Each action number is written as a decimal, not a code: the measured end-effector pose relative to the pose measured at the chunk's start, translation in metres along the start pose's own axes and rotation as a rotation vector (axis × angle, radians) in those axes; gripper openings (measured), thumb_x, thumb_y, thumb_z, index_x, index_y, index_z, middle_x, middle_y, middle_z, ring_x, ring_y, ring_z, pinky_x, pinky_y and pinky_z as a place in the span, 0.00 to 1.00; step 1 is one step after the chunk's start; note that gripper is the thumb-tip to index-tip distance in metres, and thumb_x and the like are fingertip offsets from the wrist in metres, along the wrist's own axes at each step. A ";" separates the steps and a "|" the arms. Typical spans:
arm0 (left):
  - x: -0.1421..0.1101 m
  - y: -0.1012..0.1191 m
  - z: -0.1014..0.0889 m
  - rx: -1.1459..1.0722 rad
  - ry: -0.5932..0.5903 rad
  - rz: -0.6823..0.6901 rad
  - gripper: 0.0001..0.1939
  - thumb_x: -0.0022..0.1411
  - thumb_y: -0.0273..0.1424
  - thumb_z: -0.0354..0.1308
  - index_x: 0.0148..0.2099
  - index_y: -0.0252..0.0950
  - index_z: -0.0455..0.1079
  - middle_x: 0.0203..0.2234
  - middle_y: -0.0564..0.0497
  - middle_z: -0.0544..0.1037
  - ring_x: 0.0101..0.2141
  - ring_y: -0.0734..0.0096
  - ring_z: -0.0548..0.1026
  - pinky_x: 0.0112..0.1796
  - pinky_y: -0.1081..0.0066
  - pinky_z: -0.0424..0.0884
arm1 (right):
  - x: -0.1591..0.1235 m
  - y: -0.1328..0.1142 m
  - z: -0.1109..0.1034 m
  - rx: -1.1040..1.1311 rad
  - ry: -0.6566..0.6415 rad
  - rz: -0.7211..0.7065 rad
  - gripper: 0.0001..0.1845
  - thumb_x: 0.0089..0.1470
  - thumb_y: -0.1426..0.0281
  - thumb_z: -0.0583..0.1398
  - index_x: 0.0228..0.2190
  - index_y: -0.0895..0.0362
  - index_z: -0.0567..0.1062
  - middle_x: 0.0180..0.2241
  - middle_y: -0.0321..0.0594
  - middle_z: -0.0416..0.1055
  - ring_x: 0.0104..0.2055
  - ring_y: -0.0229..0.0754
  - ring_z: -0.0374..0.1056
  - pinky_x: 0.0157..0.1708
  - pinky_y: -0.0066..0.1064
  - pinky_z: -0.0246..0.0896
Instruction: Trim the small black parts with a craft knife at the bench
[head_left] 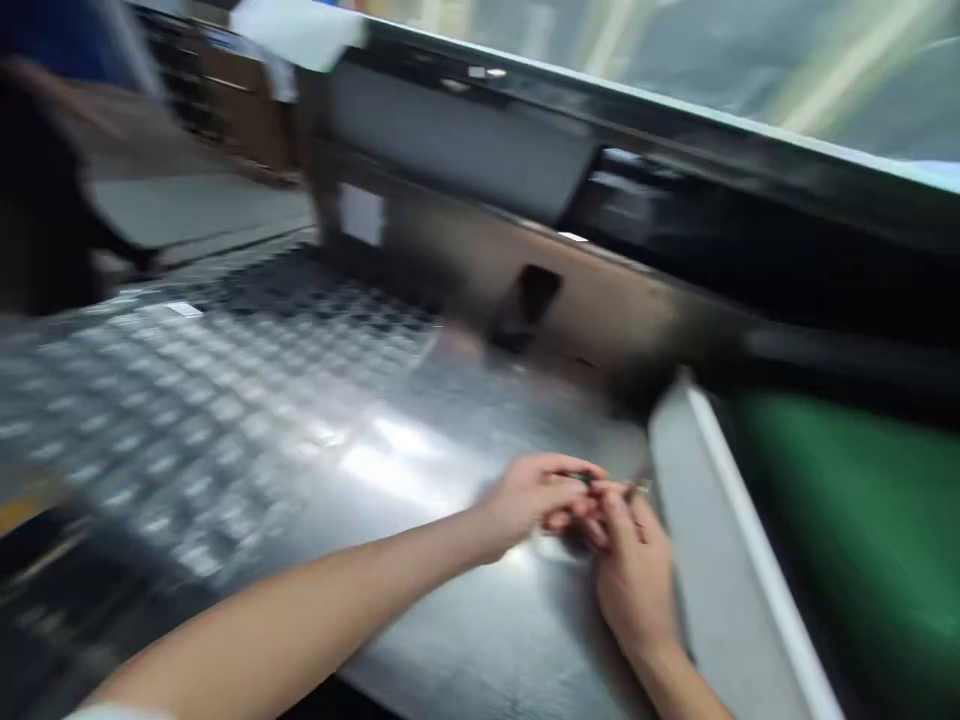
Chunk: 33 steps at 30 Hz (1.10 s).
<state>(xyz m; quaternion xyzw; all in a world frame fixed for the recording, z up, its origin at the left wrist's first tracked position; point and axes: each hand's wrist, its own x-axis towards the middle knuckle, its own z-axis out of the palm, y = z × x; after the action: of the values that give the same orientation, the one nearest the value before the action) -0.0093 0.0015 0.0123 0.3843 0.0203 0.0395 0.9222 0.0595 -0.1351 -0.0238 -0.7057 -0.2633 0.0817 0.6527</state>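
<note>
Whole view: motion-blurred. Small dark item (583, 481) pinched between left hand (536, 503) and right hand (634, 570): too small and smeared to identify. Both forearms: cut off at bottom edge. Green surface (855, 530): cut off at right edge.

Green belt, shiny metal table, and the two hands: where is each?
green belt (847, 520), head view, middle of its surface
metal table (225, 400), head view, bare dotted part
left hand (529, 500), head view, back of hand
right hand (637, 575), head view, back of hand
</note>
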 end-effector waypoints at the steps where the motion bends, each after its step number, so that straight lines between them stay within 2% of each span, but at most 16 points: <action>1: 0.002 0.000 -0.001 0.009 0.022 -0.001 0.32 0.54 0.44 0.72 0.54 0.28 0.73 0.26 0.51 0.71 0.19 0.82 0.59 0.20 0.77 0.49 | -0.002 -0.005 -0.013 0.036 0.017 -0.026 0.26 0.69 0.47 0.60 0.44 0.59 0.74 0.30 0.40 0.67 0.26 0.39 0.61 0.26 0.28 0.59; 3: 0.005 -0.001 -0.002 0.049 0.019 0.003 0.30 0.57 0.42 0.70 0.55 0.28 0.73 0.26 0.51 0.70 0.20 0.82 0.59 0.21 0.77 0.50 | -0.003 -0.012 -0.023 0.076 0.010 -0.087 0.27 0.72 0.46 0.55 0.40 0.58 0.74 0.29 0.39 0.64 0.26 0.39 0.56 0.26 0.29 0.53; 7: 0.001 0.003 0.003 0.114 -0.012 0.020 0.28 0.62 0.42 0.69 0.57 0.29 0.72 0.27 0.52 0.68 0.21 0.83 0.59 0.23 0.77 0.52 | 0.000 -0.019 -0.016 -0.029 0.011 -0.141 0.27 0.74 0.50 0.55 0.30 0.58 0.69 0.27 0.37 0.60 0.28 0.39 0.55 0.27 0.29 0.50; 12: -0.001 0.009 0.008 0.132 0.000 0.042 0.27 0.64 0.41 0.68 0.58 0.30 0.71 0.27 0.53 0.66 0.23 0.82 0.58 0.24 0.77 0.53 | 0.001 -0.023 -0.015 -0.132 -0.068 -0.230 0.23 0.73 0.56 0.58 0.29 0.58 0.72 0.28 0.36 0.63 0.31 0.40 0.58 0.32 0.30 0.51; 19: -0.003 0.015 0.011 0.124 0.016 0.027 0.27 0.64 0.40 0.68 0.59 0.30 0.71 0.25 0.54 0.65 0.23 0.82 0.57 0.24 0.78 0.53 | -0.001 -0.026 -0.018 -0.171 -0.088 -0.218 0.20 0.72 0.59 0.59 0.29 0.57 0.72 0.28 0.35 0.63 0.31 0.40 0.58 0.32 0.32 0.49; 33: -0.002 0.018 0.010 0.135 0.021 0.038 0.25 0.65 0.38 0.68 0.58 0.29 0.72 0.23 0.55 0.62 0.24 0.81 0.56 0.24 0.78 0.54 | -0.004 -0.028 -0.019 -0.125 -0.089 -0.115 0.23 0.70 0.55 0.60 0.29 0.58 0.71 0.26 0.34 0.62 0.30 0.39 0.56 0.31 0.30 0.48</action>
<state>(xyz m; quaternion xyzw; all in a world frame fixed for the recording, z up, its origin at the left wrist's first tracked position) -0.0121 0.0066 0.0318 0.4457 0.0254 0.0597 0.8928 0.0574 -0.1530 0.0045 -0.7244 -0.3365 0.0587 0.5988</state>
